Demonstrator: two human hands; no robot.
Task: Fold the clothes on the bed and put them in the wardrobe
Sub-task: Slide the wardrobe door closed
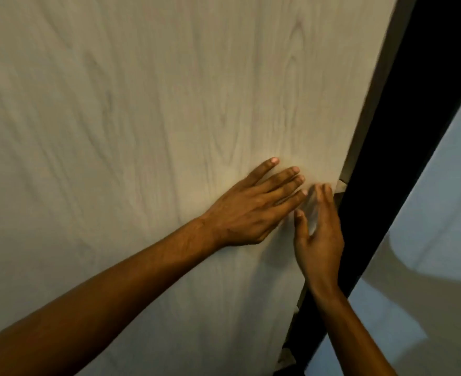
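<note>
Both of our forearms fill the bottom of the view, reaching up toward a pale wood-grain wardrobe door (142, 104) that takes up most of what we see. Our left hand (251, 210) lies flat on the panel with its fingers straight and slightly spread, palm pressing the wood near the door's right edge. Our right hand (319, 234) sits just beside it, fingers extended toward that same edge; whether the fingertips hook round the edge or only touch it we cannot tell, since that part is blurred.

Right of the door edge runs a dark gap (400, 131), and beyond it a pale blue-grey surface (427, 253) (possibly a wall or the next panel, we cannot say which).

No clothes are in view, and neither is the bed, so neither hand carries anything to be put away. We judge the step in hand to be working the door, either sliding or swinging it, though which direction is unclear.

To do it well, we should keep the left palm flat and push evenly along the panel rather than at one corner, keep the right fingers clear of the gap so they are not pinched, and move the door smoothly until it reaches its stop.
</note>
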